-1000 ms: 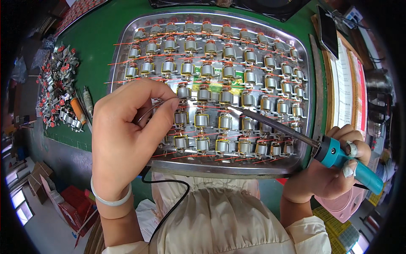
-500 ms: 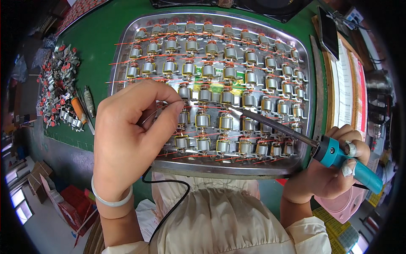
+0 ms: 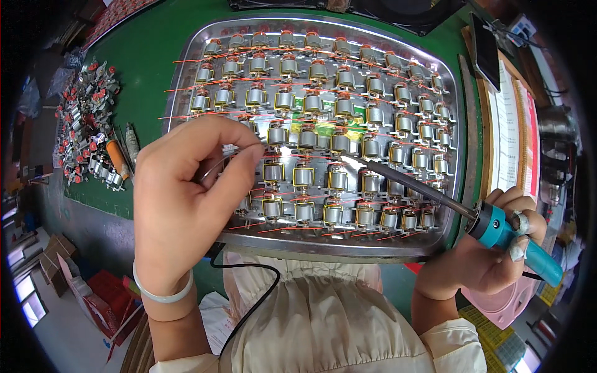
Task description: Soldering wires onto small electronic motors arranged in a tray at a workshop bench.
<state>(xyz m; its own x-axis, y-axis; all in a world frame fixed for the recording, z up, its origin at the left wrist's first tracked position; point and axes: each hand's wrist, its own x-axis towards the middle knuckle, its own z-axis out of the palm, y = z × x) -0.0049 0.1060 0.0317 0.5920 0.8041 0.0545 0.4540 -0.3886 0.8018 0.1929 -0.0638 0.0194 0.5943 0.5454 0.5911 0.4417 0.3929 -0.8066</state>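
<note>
Pinching a thin wire (image 3: 217, 163), the left hand (image 3: 183, 193) is hovering above small motors (image 3: 337, 180); the right hand (image 3: 488, 258) is clasping a teal-handled soldering iron (image 3: 429, 191).

Pretty clearly some kind of small assembly workshop, judging by the flat green workbench top (image 3: 144, 68) and that shiny rectangular metal tray (image 3: 354, 244) packed with rows of little silver cylindrical parts (image 3: 285, 99). Also a dead giveaway: the long teal-handled soldering iron (image 3: 451, 202), plus a messy heap of silver-and-red metal pieces (image 3: 87, 124) off left.
</note>
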